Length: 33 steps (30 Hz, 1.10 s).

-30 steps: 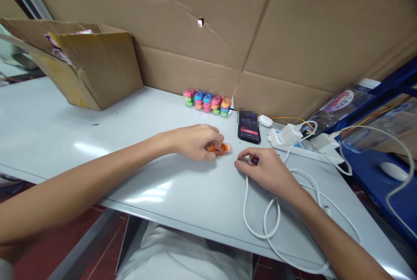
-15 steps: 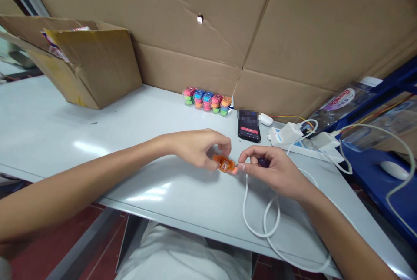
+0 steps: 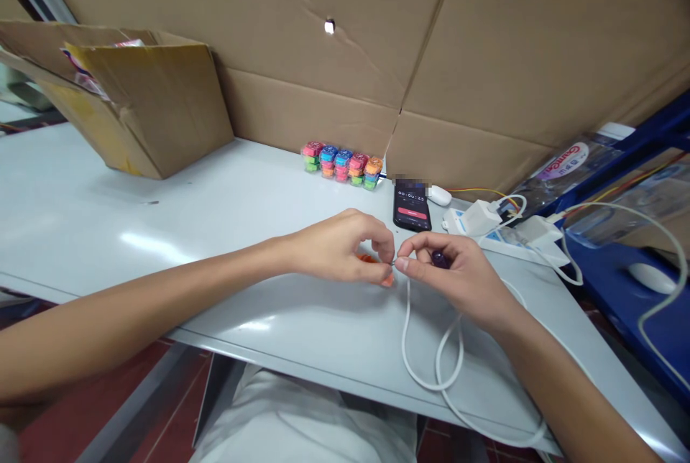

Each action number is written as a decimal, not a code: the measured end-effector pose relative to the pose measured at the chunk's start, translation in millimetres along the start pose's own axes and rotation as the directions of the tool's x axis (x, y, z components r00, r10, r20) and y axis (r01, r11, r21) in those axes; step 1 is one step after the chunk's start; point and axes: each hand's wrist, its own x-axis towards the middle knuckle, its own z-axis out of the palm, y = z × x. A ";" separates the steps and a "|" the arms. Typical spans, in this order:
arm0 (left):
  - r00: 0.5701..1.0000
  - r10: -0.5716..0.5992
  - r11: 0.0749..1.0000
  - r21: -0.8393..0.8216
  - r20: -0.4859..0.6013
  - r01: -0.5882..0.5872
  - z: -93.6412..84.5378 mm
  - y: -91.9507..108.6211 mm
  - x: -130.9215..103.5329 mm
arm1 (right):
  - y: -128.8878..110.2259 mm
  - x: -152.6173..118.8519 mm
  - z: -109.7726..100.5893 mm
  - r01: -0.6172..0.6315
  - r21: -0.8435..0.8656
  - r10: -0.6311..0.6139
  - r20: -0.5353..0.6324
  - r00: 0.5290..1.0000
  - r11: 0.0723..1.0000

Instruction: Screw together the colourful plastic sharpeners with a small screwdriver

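Note:
My left hand (image 3: 348,247) is bent over a small orange plastic piece (image 3: 367,259) lying on the table, its thumb and index finger pinched close to my right fingertips. What they grip, if anything, is hidden. Most of the orange piece is covered by that hand; a pink-orange bit (image 3: 388,280) shows below the thumb. My right hand (image 3: 450,269) is closed around what looks like a small screwdriver with a dark purple handle (image 3: 440,259). Its thin metal end shows at the fingertips, pointing left toward my left fingers.
Several colourful stacked plastic toys (image 3: 342,164) stand along the cardboard wall. Near them lie a phone (image 3: 412,205) and a white mouse-shaped object (image 3: 439,195). A power strip (image 3: 501,240) with chargers is at right; a white cable (image 3: 407,348) loops below my right hand. A cardboard box (image 3: 177,111) stands left.
My left hand has shifted right over the orange piece, covering more of it, and its thumb and index finger have closed near the right fingertips. My right hand has barely moved.

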 end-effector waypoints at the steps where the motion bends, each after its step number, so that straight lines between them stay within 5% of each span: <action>1: 1.000 0.001 1.000 -0.015 0.001 -0.001 0.2 -0.6 0.1 | 0.1 -0.2 0.2 0.002 0.004 -0.002 -0.001 1.000 1.000; 10: 0.992 -0.120 0.928 -0.350 0.049 0.129 0.4 0.0 3.3 | 4.8 -3.8 -5.3 -0.020 0.205 0.035 -0.066 0.997 0.978; 14: 0.975 0.022 0.993 -0.106 -0.222 -0.047 9.4 4.1 0.1 | 5.4 -3.3 -4.8 -0.051 0.300 0.064 -0.032 0.997 0.953; 17: 0.815 0.458 0.850 0.443 -0.354 -0.285 13.1 1.1 -2.6 | 3.9 -3.1 -4.3 -0.069 0.379 0.071 0.009 0.997 0.923; 19: 0.679 0.690 0.603 0.719 -0.251 -0.346 11.4 -3.3 -3.4 | 2.3 -3.5 -5.1 -0.068 0.430 0.058 0.035 0.998 0.900; 21: 0.594 0.790 0.417 0.845 -0.155 -0.334 7.6 -7.2 -3.6 | 0.9 -4.5 -6.5 -0.074 0.481 0.048 0.067 0.997 0.874; 25: 0.554 0.832 0.265 0.908 -0.045 -0.324 0.7 -8.5 -4.1 | -1.2 -7.1 -8.6 -0.114 0.535 0.039 0.150 0.988 0.837; 28: 0.484 0.875 0.157 0.931 0.023 -0.328 -0.7 -5.2 -4.4 | -2.9 -8.1 -7.6 -0.126 0.518 0.050 0.158 0.986 0.846; 33: 0.469 0.883 0.149 0.930 0.028 -0.335 1.2 -7.9 -3.9 | -5.6 -8.4 -4.7 -0.146 0.450 0.088 0.146 0.985 0.881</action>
